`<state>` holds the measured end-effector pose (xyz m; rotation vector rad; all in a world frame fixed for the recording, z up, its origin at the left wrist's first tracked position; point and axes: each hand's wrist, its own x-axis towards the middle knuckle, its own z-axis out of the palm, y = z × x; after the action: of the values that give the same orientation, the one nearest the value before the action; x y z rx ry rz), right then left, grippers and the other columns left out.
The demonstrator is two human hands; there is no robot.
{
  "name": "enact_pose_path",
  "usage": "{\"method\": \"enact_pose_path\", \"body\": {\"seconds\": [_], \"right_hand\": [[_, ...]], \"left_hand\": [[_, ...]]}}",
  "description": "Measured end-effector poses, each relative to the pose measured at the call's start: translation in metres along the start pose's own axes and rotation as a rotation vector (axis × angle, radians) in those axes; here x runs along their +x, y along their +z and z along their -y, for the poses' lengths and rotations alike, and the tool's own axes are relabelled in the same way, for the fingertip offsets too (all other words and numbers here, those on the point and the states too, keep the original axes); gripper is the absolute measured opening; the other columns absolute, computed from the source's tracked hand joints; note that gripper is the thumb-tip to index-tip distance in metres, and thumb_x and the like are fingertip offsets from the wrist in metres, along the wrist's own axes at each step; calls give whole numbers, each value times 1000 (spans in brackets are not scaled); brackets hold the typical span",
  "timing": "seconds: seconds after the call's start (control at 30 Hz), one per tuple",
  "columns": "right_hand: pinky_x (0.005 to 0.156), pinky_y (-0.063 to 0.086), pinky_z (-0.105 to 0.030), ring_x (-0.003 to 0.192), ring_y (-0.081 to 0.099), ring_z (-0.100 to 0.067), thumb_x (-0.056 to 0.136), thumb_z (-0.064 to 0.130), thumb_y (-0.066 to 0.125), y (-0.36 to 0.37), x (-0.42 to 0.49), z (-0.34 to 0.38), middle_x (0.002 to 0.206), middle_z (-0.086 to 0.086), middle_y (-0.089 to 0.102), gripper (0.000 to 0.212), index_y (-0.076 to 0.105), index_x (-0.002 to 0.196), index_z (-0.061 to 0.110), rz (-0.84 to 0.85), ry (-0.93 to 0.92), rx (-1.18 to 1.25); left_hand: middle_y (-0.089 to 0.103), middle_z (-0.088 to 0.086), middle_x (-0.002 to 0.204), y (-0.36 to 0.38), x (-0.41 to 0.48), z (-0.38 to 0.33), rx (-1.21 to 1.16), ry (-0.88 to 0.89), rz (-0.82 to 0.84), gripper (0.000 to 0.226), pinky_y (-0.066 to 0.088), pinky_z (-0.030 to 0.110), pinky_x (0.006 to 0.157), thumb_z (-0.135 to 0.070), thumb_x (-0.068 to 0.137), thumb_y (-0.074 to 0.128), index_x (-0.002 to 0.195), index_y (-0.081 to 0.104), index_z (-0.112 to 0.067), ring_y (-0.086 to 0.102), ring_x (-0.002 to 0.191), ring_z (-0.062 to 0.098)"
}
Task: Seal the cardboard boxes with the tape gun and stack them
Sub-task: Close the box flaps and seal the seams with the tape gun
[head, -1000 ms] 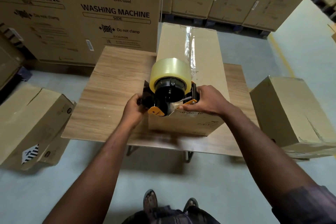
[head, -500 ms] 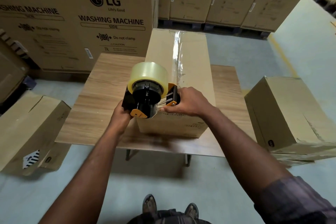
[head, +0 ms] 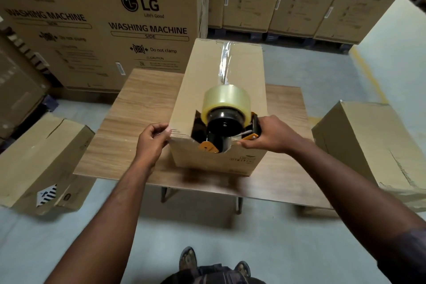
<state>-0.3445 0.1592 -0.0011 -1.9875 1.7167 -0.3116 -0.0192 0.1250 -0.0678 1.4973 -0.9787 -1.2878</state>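
A long cardboard box (head: 196,90) lies on the wooden table (head: 138,108), with a strip of clear tape (head: 224,62) running down the middle of its top. The black and orange tape gun (head: 224,127), carrying a roll of clear tape, sits at the box's near top edge. My right hand (head: 272,135) grips the gun's handle. My left hand (head: 153,137) is at the box's near left corner, fingers curled, thumb and fingertips touching the edge.
One cardboard box (head: 378,145) stands on the floor right of the table, another (head: 39,159) lies tilted on the left. Tall washing machine cartons (head: 115,18) wall off the back. My feet (head: 214,263) stand on grey floor before the table.
The tape gun moved right, to the middle of the box's near edge. My left hand left the gun and went to the box's near left corner.
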Motion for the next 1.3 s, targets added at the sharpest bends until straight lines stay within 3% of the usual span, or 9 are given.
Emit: {"method": "enact_pose_path", "body": {"seconds": [0.13, 0.2, 0.33, 0.43, 0.63, 0.8, 0.97, 1.1, 1.3], "right_hand": [[69, 56, -38, 72, 65, -1, 68, 74, 71, 4, -3, -15, 73, 13, 71, 46, 69, 84, 31, -16, -2, 68], [70, 57, -39, 75, 66, -4, 70, 71, 75, 6, -1, -17, 75, 12, 72, 44, 71, 86, 30, -21, 2, 70], [67, 54, -36, 74, 65, -6, 74, 67, 78, 6, -5, -19, 75, 10, 71, 41, 70, 84, 28, -34, 8, 67], [60, 47, -30, 72, 64, -2, 74, 66, 79, 5, -7, -16, 74, 12, 71, 37, 68, 81, 31, -42, -12, 86], [66, 53, -33, 75, 67, -2, 66, 76, 75, -1, -17, -26, 78, 13, 73, 46, 69, 84, 34, -3, -11, 148], [66, 47, -18, 82, 68, 3, 77, 49, 85, -16, -54, -69, 81, 19, 74, 24, 70, 93, 38, -56, 29, 227], [62, 44, -8, 74, 65, 9, 81, 27, 87, -11, -64, -79, 73, 34, 67, 25, 66, 85, 38, -74, 1, 328], [60, 44, -11, 71, 65, 6, 81, 26, 88, -6, -65, -85, 70, 31, 67, 25, 66, 81, 39, -100, -5, 371], [64, 47, -12, 78, 68, 1, 80, 32, 88, 1, -69, -86, 79, 22, 73, 18, 74, 90, 30, -134, -5, 425]], "left_hand": [[65, -6, 111, 12, -19, -3, 594, 458, -151, 24, 48, 32, 94, -6, 94, 60, 107, 67, -24, 57, 106, 12], [66, -1, 118, 26, -31, 5, 834, 679, -38, 37, 43, 39, 105, 3, 88, 58, 115, 68, -19, 55, 112, 16], [51, 15, 143, 58, -58, 18, 1089, 693, 226, 32, 19, 54, 123, -15, 91, 63, 122, 69, -6, 40, 139, 41], [51, 21, 143, 57, -66, 13, 1105, 733, 198, 24, 19, 52, 116, -15, 88, 72, 105, 75, 1, 39, 138, 48], [45, 5, 154, 45, -50, 22, 1085, 815, 254, 60, 12, 35, 124, -29, 91, 64, 147, 49, -14, 28, 147, 19], [33, -5, 161, 46, -46, 27, 1101, 783, 248, 66, 10, 36, 126, -46, 95, 49, 155, 35, -23, 22, 152, 13], [28, 2, 164, 70, -64, 26, 1170, 733, 162, 72, 0, 39, 125, -33, 95, 63, 157, 30, -16, 20, 153, 21], [20, 2, 166, 116, -84, 20, 1203, 825, 296, 72, -8, 36, 122, -24, 95, 61, 157, 25, -14, 12, 154, 18], [25, 2, 163, 128, -89, 27, 1187, 793, 245, 73, -8, 34, 119, -15, 88, 71, 152, 37, -11, 11, 152, 18]]}}
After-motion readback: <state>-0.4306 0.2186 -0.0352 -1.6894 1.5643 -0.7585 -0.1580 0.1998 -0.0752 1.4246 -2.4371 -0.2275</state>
